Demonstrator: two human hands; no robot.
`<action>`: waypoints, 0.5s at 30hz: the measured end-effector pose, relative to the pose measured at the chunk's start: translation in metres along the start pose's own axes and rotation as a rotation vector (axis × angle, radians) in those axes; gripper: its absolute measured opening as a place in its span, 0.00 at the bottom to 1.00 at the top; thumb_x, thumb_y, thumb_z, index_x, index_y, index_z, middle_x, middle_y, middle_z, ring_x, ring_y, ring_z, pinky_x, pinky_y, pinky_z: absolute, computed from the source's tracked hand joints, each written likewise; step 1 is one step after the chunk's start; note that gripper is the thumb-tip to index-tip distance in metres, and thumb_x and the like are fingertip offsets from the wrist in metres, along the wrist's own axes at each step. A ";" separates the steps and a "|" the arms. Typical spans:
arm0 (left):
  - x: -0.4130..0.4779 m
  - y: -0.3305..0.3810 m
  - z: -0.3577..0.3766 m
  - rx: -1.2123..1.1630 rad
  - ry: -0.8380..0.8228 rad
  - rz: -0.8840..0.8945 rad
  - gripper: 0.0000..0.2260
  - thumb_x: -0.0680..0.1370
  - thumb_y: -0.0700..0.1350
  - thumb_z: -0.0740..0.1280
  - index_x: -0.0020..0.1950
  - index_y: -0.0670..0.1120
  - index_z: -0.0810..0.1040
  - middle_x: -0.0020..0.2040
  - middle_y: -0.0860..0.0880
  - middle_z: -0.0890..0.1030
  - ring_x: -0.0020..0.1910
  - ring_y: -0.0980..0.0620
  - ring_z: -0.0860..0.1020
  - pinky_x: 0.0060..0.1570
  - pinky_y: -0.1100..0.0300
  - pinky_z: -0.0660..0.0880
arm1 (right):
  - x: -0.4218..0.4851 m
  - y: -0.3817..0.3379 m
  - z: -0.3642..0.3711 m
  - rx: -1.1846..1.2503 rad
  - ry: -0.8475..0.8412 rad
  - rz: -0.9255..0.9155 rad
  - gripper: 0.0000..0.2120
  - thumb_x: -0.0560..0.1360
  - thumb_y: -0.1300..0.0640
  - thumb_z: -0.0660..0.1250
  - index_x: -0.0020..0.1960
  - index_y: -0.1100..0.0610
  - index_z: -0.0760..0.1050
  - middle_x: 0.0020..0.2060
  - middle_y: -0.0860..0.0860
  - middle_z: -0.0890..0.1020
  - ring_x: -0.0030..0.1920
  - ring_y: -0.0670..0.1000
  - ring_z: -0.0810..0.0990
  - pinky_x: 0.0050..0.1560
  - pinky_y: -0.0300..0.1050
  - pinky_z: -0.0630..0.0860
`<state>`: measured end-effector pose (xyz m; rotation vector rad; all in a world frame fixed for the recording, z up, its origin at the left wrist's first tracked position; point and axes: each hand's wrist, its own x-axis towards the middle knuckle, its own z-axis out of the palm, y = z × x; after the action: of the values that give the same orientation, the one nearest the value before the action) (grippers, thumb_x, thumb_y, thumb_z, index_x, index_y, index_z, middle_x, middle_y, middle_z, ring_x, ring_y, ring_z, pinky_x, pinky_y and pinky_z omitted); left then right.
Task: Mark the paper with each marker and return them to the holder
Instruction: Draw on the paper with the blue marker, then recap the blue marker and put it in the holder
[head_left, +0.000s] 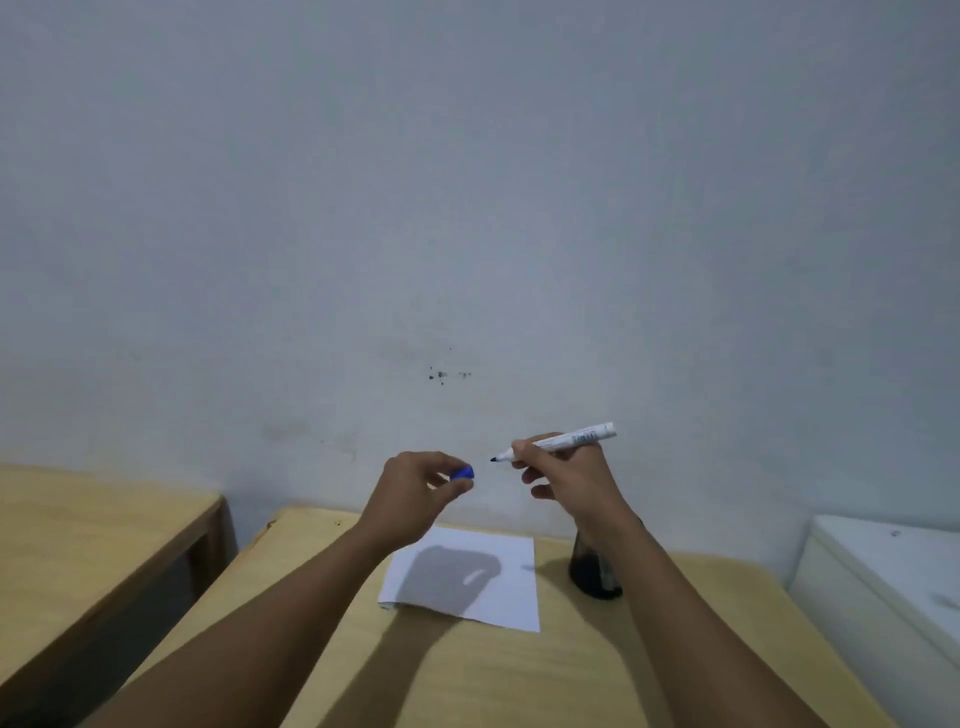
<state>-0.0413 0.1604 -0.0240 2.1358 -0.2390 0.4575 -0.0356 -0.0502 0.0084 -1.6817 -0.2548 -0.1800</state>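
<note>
The right hand (563, 475) pinches an uncapped marker (558, 441), its long axis near level, tip pointing left at the blue cap (463, 473) gripped in the left hand (415, 491); below, paper (498, 587) lies on a wooden table (519, 675) against a pale wall (467, 208); the dark holder (592, 577) stands beside the paper, partly hidden by the right forearm.

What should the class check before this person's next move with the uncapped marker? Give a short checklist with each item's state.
1. Blue plastic cap off, pinched in left hand: ok.
2. White-barrelled marker gripped by right hand: ok.
3. Marker tip exposed, pointing towards the cap: ok.
4. White paper sheet flat on the wooden table: ok.
5. Mark already on the paper: cannot tell.
6. Dark holder upright beside the paper: ok.
</note>
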 end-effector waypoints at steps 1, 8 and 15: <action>0.001 0.016 -0.001 -0.007 0.006 0.035 0.07 0.74 0.48 0.75 0.51 0.50 0.86 0.44 0.56 0.84 0.42 0.59 0.82 0.40 0.68 0.73 | -0.006 -0.009 -0.004 0.001 0.014 -0.013 0.09 0.77 0.55 0.74 0.50 0.62 0.85 0.40 0.52 0.87 0.38 0.47 0.82 0.39 0.42 0.78; -0.007 0.108 -0.002 0.009 -0.021 0.240 0.09 0.74 0.46 0.75 0.53 0.47 0.86 0.46 0.51 0.86 0.44 0.53 0.82 0.40 0.64 0.74 | -0.042 -0.059 -0.045 -0.040 0.034 -0.101 0.11 0.77 0.53 0.74 0.50 0.61 0.85 0.41 0.52 0.87 0.38 0.47 0.82 0.41 0.44 0.79; -0.013 0.157 0.010 0.136 0.046 0.431 0.08 0.75 0.45 0.74 0.53 0.46 0.86 0.45 0.49 0.87 0.41 0.54 0.81 0.41 0.63 0.75 | -0.063 -0.081 -0.067 0.022 0.152 -0.121 0.12 0.77 0.50 0.73 0.43 0.57 0.85 0.36 0.51 0.85 0.38 0.48 0.80 0.43 0.46 0.76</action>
<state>-0.1034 0.0631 0.0835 2.2027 -0.6653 0.7885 -0.1163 -0.1118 0.0773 -1.6230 -0.2438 -0.3927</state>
